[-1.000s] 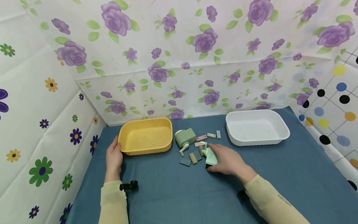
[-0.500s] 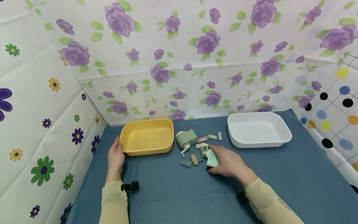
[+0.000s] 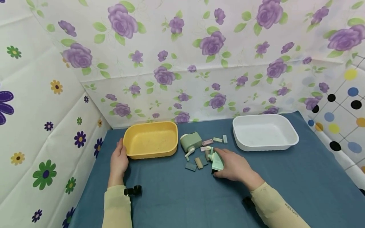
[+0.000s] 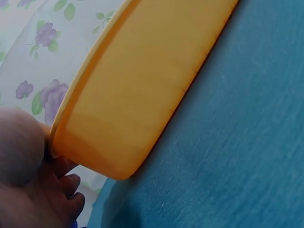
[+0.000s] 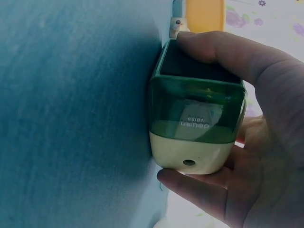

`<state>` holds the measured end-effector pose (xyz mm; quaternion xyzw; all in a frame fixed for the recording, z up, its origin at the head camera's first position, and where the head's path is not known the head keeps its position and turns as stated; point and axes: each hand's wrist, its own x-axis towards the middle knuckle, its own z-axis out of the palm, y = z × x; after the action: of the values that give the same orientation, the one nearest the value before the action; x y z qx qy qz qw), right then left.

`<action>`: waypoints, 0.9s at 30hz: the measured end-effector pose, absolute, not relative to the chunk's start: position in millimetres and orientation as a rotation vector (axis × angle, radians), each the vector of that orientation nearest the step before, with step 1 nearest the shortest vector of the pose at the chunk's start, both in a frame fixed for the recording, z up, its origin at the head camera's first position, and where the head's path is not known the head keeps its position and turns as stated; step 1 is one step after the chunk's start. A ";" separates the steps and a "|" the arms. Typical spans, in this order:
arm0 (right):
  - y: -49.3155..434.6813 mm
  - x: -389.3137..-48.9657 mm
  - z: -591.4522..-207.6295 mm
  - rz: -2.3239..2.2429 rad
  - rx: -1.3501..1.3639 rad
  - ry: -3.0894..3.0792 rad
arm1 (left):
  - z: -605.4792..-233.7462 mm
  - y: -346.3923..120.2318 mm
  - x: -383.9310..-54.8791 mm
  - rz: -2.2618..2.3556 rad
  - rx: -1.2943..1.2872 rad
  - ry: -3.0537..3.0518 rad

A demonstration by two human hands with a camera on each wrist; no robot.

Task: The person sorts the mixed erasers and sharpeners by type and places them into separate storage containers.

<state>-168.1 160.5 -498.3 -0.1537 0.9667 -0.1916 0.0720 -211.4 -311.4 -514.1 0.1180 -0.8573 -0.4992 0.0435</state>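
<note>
My left hand [image 3: 118, 161] grips the near-left corner of a yellow plastic tray [image 4: 123, 90], with the thumb at the rim and the fingers curled beneath it in the left wrist view. In my right hand [image 3: 232, 163] is a light green crank pencil sharpener [image 5: 197, 107], lying on its side on the blue cloth. Thumb and fingers hold it from opposite sides, the thumb on its dark base. A second, darker green pencil sharpener [image 3: 191, 141] with a pale crank lies just right of the yellow tray. Several small erasers, among them a tan one [image 3: 198, 163], lie between the two sharpeners.
At the back right stands a white tray [image 3: 265, 148]. Farther back lie a pink eraser [image 3: 207, 142] and a small pale eraser [image 3: 225, 139]. Flower-printed sheets [image 3: 159, 104] rise behind and at the left of the blue tablecloth [image 3: 182, 196].
</note>
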 end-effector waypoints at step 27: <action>152.2 -168.1 -493.7 -0.670 -0.489 2.959 | -511.2 -314.3 -210.6 -1.026 0.158 -2.838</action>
<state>-168.1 152.2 -493.7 -0.1592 0.9623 -0.2178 0.0342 -210.6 -314.3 -511.2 0.0524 -0.9375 -0.3389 0.0598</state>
